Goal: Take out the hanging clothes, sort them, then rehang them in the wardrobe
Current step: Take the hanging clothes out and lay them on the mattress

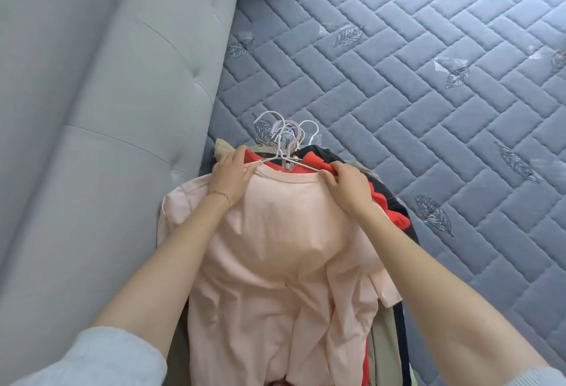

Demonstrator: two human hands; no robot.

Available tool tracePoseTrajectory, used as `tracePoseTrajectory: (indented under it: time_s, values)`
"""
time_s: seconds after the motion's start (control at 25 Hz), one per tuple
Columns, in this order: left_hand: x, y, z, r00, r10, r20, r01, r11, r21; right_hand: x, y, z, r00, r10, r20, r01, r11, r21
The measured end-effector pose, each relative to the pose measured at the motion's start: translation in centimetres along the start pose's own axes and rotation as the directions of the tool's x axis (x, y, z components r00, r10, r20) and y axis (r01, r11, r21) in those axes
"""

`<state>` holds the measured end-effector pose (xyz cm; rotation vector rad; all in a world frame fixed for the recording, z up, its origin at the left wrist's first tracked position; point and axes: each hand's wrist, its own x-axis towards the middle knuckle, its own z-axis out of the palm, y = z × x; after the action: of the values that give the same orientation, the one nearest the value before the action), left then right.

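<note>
I am sorting: the pink T-shirt (284,248) is lying atop the clothes pile (386,205) on the mattress (398,79). My left grip (231,179) and right grip (346,189) are each clutching one of its shoulders. The next move, I reckon, calls for lifting it clear without snagging the bunched hangers (288,162).

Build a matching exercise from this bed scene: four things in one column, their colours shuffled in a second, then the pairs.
Things
1. top shirt
2. shirt under it
3. mattress
4. headboard

Colours
A. red
B. pale grey, padded
C. pale pink
D. blue, quilted, with leaf patterns

Pairs: 1-C, 2-A, 3-D, 4-B
</note>
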<state>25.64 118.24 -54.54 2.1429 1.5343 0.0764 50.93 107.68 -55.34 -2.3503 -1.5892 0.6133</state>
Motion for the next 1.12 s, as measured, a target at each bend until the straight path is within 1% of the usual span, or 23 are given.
tracePoseTrajectory:
  time_s: [0.08,0.2,0.28,0.36,0.44,0.56,0.64,0.68,0.76,0.84,0.96,1.12]
  values:
    - [-0.3,-1.4,0.8,1.000,-0.003,-0.024,0.003,1.000,-0.007,0.3,0.4,1.3,1.000,0.005,-0.027,-0.006,1.000,-0.011]
    - [-1.5,-2.7,1.4,0.994,-0.010,-0.107,0.017,0.998,0.062,0.0,0.5,2.2,0.996,-0.004,-0.092,0.007,1.000,0.030]
    - [-2.2,-2.9,1.7,0.990,-0.037,-0.133,0.056,0.988,0.141,-0.6,0.4,2.4,0.980,-0.058,-0.188,0.061,0.998,0.011]
    - [-2.5,-2.8,1.7,0.985,-0.044,-0.169,0.078,0.977,0.197,-1.7,0.3,2.7,0.961,-0.127,-0.246,0.125,0.992,-0.027]
    - [-2.3,-2.9,1.4,0.980,-0.041,-0.193,0.079,0.978,0.193,-2.6,0.2,2.7,0.966,-0.148,-0.210,0.146,0.989,-0.025]
    - [-2.6,-3.1,0.7,0.981,0.022,-0.193,0.018,0.979,0.204,-3.3,-0.2,2.7,0.994,-0.064,-0.091,0.062,0.998,-0.021]
    - [-3.7,-2.7,-0.3,0.982,0.042,-0.181,-0.008,0.983,0.185,-3.7,-0.7,2.3,0.997,-0.024,-0.072,0.023,1.000,-0.014]
    - [-4.7,-2.1,-1.0,0.981,0.033,-0.189,-0.002,0.987,0.163,-4.1,-1.0,1.8,0.997,-0.006,-0.079,0.008,1.000,0.029]
    - [-7.7,-0.9,-2.9,0.976,0.007,-0.216,0.012,0.996,0.087,-5.6,-1.7,0.1,0.995,0.029,-0.091,-0.011,0.983,0.184]
    - [-11.0,-0.3,-5.1,0.974,0.003,-0.227,0.014,0.997,0.073,-7.6,-2.4,-2.4,0.995,0.021,-0.101,0.008,0.961,0.276]
    - [-16.2,0.6,-8.9,0.981,0.051,-0.188,-0.043,0.998,0.051,-12.8,-3.7,-6.7,0.989,-0.063,-0.132,0.100,0.952,0.290]
    - [-22.3,2.8,-13.8,0.985,0.095,-0.146,-0.114,0.985,-0.126,-21.6,-5.5,-12.3,0.982,0.010,-0.186,0.070,0.907,0.415]
